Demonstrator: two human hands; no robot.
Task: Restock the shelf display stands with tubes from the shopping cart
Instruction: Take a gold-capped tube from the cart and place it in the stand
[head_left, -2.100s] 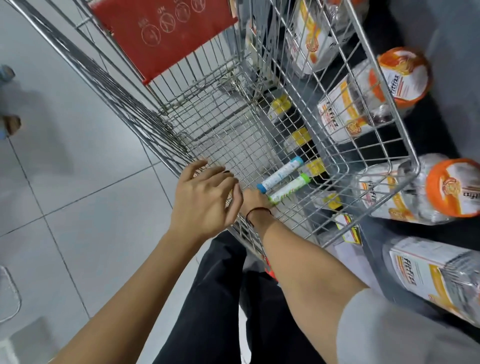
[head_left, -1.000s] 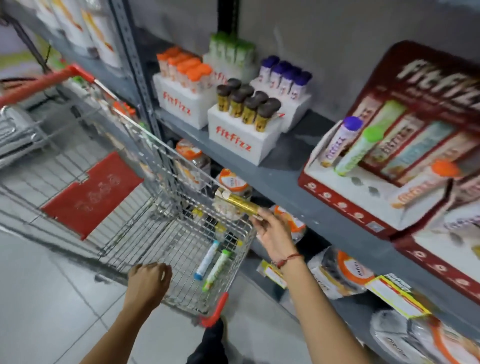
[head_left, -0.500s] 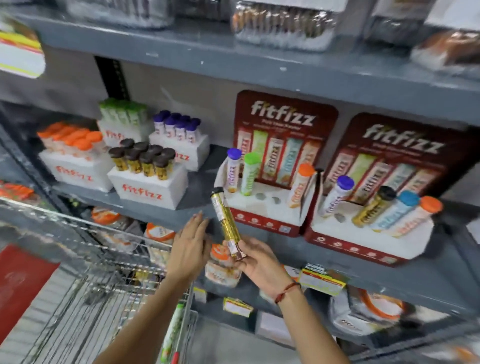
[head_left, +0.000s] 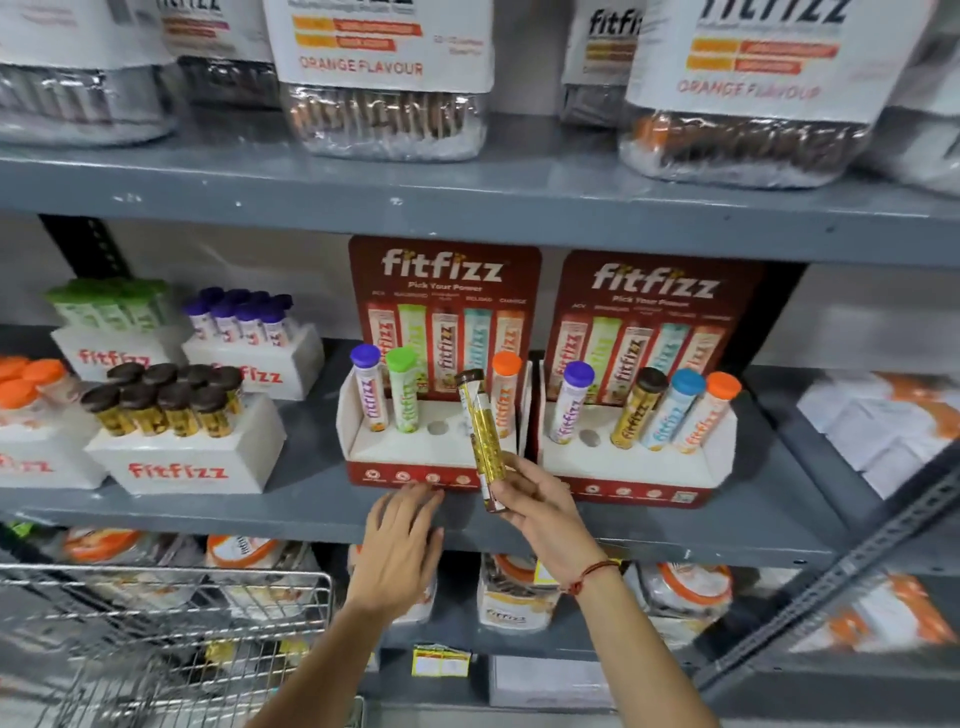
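Head view: right hand (head_left: 540, 499) grips gold tube (head_left: 480, 436).

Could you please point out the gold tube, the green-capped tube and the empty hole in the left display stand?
gold tube (head_left: 482, 439): head view, mid-body.
green-capped tube (head_left: 404, 397): head view, label.
empty hole (head_left: 438, 427): head view, its centre.

Grey metal shelving (head_left: 467, 192) fills the view, its boards painted dull grey and chipped in spots. A dark slotted upright (head_left: 85, 244) stands at the back left against a pale wall (head_left: 234, 270). A perforated diagonal brace (head_left: 841, 577) crosses the lower right.
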